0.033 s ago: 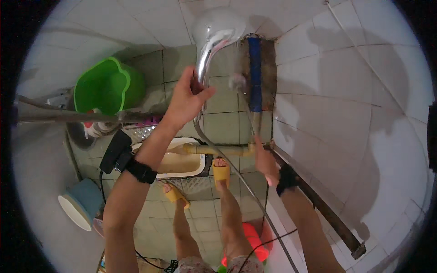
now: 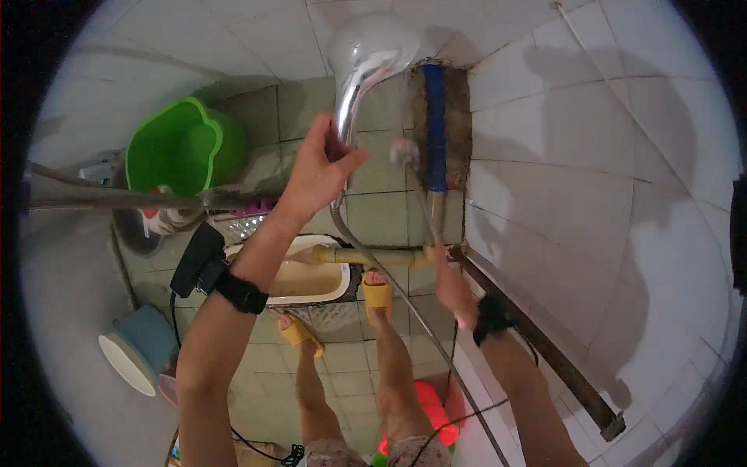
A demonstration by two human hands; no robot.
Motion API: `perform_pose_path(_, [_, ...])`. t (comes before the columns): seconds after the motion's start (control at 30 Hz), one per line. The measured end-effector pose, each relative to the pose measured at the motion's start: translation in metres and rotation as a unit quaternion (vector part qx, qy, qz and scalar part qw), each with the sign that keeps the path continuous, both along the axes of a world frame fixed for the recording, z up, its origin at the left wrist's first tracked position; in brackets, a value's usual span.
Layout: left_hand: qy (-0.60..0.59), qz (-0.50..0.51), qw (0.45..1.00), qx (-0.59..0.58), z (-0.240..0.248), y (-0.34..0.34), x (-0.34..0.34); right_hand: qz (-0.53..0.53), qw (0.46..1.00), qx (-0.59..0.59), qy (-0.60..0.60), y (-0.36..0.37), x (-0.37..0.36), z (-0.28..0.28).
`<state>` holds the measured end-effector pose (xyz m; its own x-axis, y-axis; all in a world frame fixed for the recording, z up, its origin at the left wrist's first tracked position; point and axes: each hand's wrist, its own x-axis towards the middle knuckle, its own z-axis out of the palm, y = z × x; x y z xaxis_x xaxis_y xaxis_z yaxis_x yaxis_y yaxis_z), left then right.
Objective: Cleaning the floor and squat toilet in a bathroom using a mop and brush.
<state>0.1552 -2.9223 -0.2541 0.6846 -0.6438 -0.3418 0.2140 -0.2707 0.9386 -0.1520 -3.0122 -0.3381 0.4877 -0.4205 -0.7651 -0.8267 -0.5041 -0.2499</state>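
My left hand is closed round the chrome handle of a shower head, which points away from me toward the far wall. The grey shower hose hangs from the handle and runs down to the lower right. My right hand grips the thin handle of what looks like a long-handled brush. The pale, blurred brush head is over the floor tiles, just left of a blue pipe section.
A squat toilet lies below my hands, crossed by a yellowish pipe. A green basin is at the far left, a blue bucket nearer. A rusty metal bar runs along the right. A red container stands behind my feet.
The brush head has shifted slightly left and nearer to me, and my right hand has moved a little nearer too. My left hand and the shower head have stayed put.
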Motion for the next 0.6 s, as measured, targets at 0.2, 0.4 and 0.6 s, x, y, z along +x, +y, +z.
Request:
perform_pose_path(0.2, [-0.019,0.002,1.0,0.001,-0.004,0.018,0.005,0.035,0.997,0.052,0.038,0.059,-0.066,0.007])
perform_pose_path(0.4, [0.008,0.02,1.0,-0.018,0.004,0.013,0.008,0.071,0.987,-0.096,-0.107,-0.001,0.079,-0.065])
perform_pose_path(0.6, [-0.042,0.02,0.999,-0.024,0.009,0.018,0.018,0.024,1.0,0.011,-0.012,0.034,0.001,-0.019])
